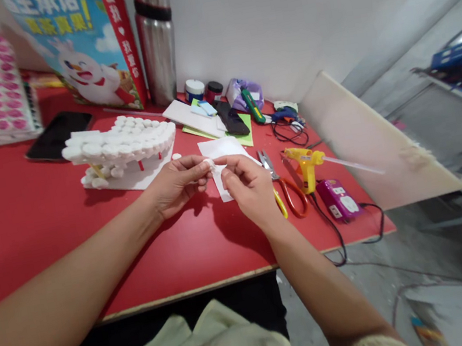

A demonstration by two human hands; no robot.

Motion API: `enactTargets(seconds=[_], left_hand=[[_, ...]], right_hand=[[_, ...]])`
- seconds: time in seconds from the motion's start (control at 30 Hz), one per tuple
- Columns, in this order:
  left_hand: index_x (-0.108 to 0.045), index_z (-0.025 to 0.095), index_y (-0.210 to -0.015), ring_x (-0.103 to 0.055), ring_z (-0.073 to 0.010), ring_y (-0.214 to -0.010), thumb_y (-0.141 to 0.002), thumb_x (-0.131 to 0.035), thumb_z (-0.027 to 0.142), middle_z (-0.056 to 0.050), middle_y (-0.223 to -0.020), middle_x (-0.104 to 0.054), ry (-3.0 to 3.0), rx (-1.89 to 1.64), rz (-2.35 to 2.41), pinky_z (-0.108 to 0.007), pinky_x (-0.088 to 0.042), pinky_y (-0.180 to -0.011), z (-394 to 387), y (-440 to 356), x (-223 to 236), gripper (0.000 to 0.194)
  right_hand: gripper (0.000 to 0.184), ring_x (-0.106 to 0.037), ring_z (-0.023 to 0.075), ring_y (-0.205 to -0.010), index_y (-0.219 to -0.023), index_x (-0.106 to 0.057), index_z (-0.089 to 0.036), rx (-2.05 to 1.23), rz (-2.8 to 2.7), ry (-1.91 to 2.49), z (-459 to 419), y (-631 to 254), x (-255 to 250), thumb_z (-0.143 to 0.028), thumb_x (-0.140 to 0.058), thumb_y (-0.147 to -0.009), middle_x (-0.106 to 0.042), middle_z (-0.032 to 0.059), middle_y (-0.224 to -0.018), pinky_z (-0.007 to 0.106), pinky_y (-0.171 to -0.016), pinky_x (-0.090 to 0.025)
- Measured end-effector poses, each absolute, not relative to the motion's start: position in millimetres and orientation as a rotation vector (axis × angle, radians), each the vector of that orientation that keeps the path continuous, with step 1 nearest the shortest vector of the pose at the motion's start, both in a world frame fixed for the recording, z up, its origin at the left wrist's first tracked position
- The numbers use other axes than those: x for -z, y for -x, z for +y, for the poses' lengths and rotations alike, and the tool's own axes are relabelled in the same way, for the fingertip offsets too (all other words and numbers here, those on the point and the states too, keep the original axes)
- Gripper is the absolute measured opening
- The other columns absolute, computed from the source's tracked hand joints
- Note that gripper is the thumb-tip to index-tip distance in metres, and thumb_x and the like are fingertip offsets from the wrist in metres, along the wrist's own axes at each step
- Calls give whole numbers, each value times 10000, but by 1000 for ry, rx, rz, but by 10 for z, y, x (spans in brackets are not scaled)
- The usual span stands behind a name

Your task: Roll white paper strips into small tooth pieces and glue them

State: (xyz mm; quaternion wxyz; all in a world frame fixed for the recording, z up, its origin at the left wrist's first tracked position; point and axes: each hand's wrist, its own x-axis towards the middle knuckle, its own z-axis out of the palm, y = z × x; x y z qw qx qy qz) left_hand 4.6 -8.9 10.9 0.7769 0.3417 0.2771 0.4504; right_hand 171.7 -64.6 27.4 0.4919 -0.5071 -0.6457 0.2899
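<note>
My left hand (179, 183) and my right hand (248, 185) meet over the red table (9, 222), and together their fingertips pinch a small white foam piece (211, 165). Under them lies a white sheet (223, 152). A white foam model (121, 150), shaped like a set of teeth with rows of small round pieces and red posts, stands just left of my left hand. One loose white piece (175, 156) lies beside the model.
Right of my hands lie orange-handled scissors (284, 187), a yellow glue gun (307, 163) and a purple power adapter (339, 200). Behind are a steel flask (156, 38), a colourful box (81, 44), a black phone (57, 135), paint jars (194, 89) and a green cutter (252, 105).
</note>
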Motion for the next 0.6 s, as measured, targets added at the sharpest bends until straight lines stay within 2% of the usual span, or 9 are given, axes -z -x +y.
enactTargets(seconds=[0.6], left_hand=[[-764,146,-783,-556,-70,-482,-607,-1008,307,0,-662,-690,-942,-1061,650,-192,-467,-490,-115,-34,-108,341]], right_hand=[[183,-457,117,-567,-1054,-730,-209,-589,-1639,1237,-642,-1740,-279,-218,-578,-954,-570,-40,-669,274,-586,-375]])
